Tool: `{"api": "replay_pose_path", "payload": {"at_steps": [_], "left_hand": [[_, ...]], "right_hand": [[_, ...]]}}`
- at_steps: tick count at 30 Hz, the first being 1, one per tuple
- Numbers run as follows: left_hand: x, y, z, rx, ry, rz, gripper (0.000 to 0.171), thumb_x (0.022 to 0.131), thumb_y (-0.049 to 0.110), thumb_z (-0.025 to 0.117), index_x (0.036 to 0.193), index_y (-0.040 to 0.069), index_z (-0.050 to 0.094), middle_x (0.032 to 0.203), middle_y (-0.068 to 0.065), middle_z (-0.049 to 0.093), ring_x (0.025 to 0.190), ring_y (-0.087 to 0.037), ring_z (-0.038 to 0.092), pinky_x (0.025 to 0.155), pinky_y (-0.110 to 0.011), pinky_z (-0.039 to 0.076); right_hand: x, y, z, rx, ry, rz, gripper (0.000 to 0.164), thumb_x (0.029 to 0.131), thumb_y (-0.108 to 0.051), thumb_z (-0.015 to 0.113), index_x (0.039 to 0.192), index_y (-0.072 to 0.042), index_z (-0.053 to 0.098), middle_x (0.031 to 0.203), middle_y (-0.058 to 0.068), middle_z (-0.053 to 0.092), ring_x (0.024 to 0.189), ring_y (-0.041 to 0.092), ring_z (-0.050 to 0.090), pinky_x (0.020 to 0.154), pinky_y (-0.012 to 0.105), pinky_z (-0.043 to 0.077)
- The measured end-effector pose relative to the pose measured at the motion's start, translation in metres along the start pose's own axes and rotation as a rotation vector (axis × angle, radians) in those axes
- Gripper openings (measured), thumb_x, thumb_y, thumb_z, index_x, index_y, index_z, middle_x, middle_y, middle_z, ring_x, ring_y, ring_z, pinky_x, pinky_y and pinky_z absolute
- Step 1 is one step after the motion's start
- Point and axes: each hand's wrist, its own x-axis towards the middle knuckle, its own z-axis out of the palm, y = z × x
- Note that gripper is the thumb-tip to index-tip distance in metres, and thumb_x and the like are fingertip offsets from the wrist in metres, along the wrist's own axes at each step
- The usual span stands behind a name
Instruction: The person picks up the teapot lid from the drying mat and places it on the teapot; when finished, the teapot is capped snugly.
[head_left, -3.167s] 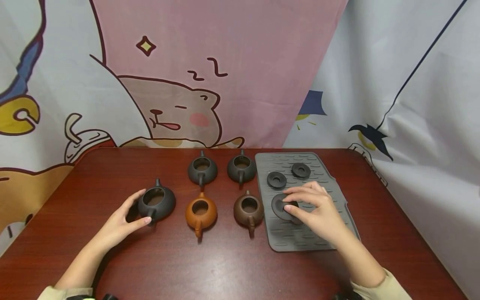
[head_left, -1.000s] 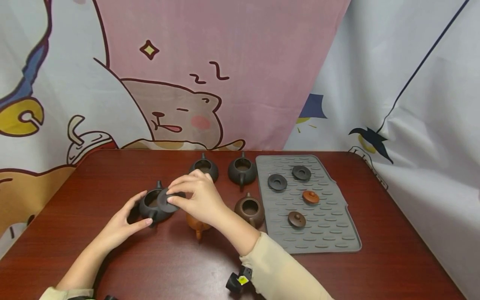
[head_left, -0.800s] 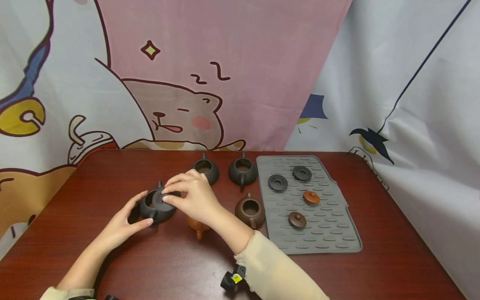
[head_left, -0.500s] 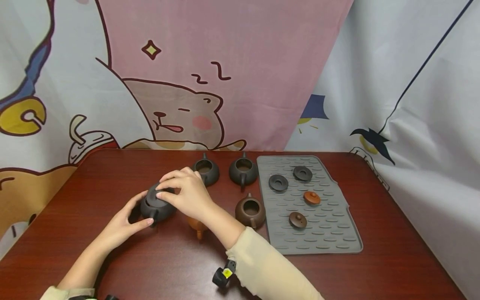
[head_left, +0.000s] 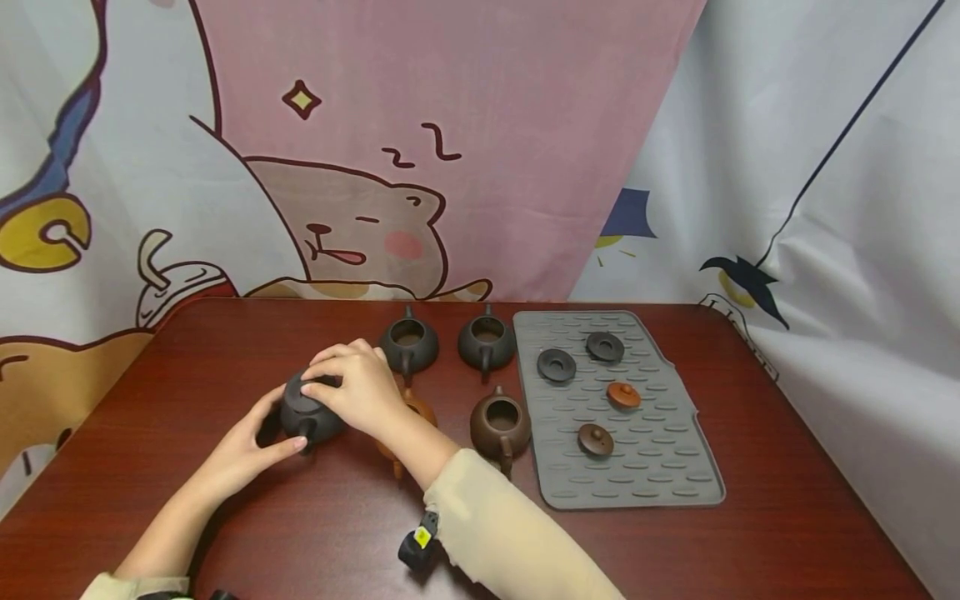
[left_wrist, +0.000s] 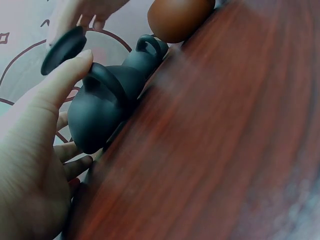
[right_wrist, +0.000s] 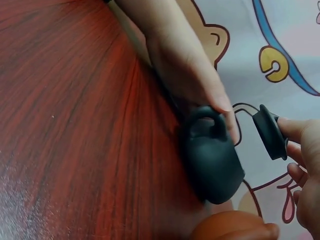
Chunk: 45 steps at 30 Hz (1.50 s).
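Observation:
My left hand (head_left: 238, 442) holds a black teapot (head_left: 318, 427) on the table's left side. In the left wrist view its thumb touches the top of the pot's loop handle (left_wrist: 111, 82), and the fingers lie along the far side. Between thumb and fingertips, my right hand (head_left: 362, 390) pinches a black lid (right_wrist: 270, 132). Both wrist views show this lid tilted and raised above the teapot, with a gap between them. Seen from the head, the lid covers the pot's opening. The right hand and forearm partly hide an orange teapot (head_left: 422, 407).
Two dark lidless teapots (head_left: 422, 354) stand at the back. A brown lidless teapot (head_left: 486, 429) is beside the grey ribbed mat (head_left: 637, 475). On that mat lie two black lids (head_left: 543, 367), an orange lid (head_left: 623, 397) and a brown lid (head_left: 596, 441). A printed curtain hangs behind.
My right hand has picked the black lid up off the mat and carried it left, over the black teapot. The left hand has kept its hold on that teapot.

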Motion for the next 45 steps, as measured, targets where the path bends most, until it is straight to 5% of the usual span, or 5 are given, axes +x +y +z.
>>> {"api": "replay_pose_path", "payload": {"at_steps": [16,24,32,42,45], "left_hand": [[0.001,0.001,0.0,-0.025,-0.007,0.032,0.081,0.087,0.019,0.072,0.152,0.016,0.024,0.146,-0.017,0.034,0.13,-0.037,0.031,0.096,-0.06,0.026],[0.001,-0.001,0.001,-0.005,0.005,0.056,0.078,0.088,0.019,0.071,0.151,0.017,0.026,0.144,-0.015,0.038,0.127,-0.034,0.036,0.09,-0.012,0.028],[0.0,0.0,0.001,-0.016,-0.001,0.032,0.08,0.087,0.019,0.072,0.151,0.016,0.024,0.146,-0.018,0.034,0.129,-0.037,0.032,0.095,-0.059,0.028],[-0.001,0.0,0.001,-0.002,-0.004,0.026,0.081,0.087,0.02,0.072,0.152,0.015,0.024,0.146,-0.019,0.033,0.129,-0.038,0.032,0.096,-0.06,0.028],[-0.001,0.0,0.001,0.011,-0.001,0.033,0.079,0.087,0.02,0.072,0.151,0.017,0.025,0.145,-0.017,0.035,0.129,-0.037,0.034,0.1,-0.042,0.031]], "right_hand": [[0.004,0.007,0.018,-0.015,-0.087,0.107,0.018,0.084,-0.038,0.073,0.099,-0.029,0.077,0.105,-0.017,0.065,0.094,0.002,0.05,0.08,0.019,0.034],[0.007,0.008,0.025,0.006,-0.1,0.163,0.017,0.084,-0.039,0.073,0.098,-0.03,0.078,0.104,-0.019,0.064,0.095,0.001,0.05,0.08,0.02,0.034],[0.007,0.008,0.029,-0.047,-0.141,0.174,0.018,0.084,-0.04,0.072,0.099,-0.032,0.077,0.106,-0.02,0.064,0.094,0.003,0.05,0.078,0.02,0.033],[0.007,0.008,0.027,-0.081,-0.146,0.171,0.019,0.083,-0.042,0.072,0.1,-0.034,0.076,0.106,-0.021,0.064,0.093,0.003,0.05,0.077,0.02,0.033],[0.006,0.008,0.022,-0.058,-0.126,0.17,0.019,0.083,-0.042,0.072,0.099,-0.033,0.076,0.104,-0.021,0.064,0.093,0.002,0.049,0.078,0.02,0.033]]}}
